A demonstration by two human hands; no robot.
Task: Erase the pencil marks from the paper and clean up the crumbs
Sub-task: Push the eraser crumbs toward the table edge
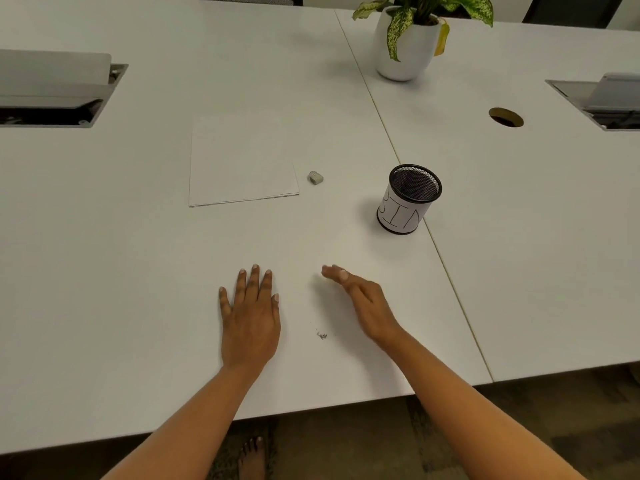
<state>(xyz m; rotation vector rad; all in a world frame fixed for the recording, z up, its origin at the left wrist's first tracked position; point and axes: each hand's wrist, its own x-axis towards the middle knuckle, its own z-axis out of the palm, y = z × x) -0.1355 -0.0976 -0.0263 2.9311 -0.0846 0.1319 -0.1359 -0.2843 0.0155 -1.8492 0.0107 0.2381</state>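
The left hand [250, 317] lies flat, palm down, on the white table [104, 271] near the near edge. Its fingers are straight and slightly spread, holding nothing. The right hand [363, 304] stands on its edge to the right of the left hand, little-finger side toward the table, fingers straight and together, pointing far-left. It holds nothing.

The crumbs [322, 336], a small dark cluster, lie on the table between the two hands, nearer the wrists than the fingertips, touching neither hand.

The paper [242, 161], a thin stack of white sheets, lies flat farther out, left of centre. No marks can be made out on its top sheet. The eraser [315, 177], a small grey block, sits just beside the paper's right edge, near its near-right corner.

The cup [408, 199], a black mesh cylinder with a white lettered label, stands upright right of the eraser, at the seam between two tabletops. A potted plant [408, 43] stands at the far right.
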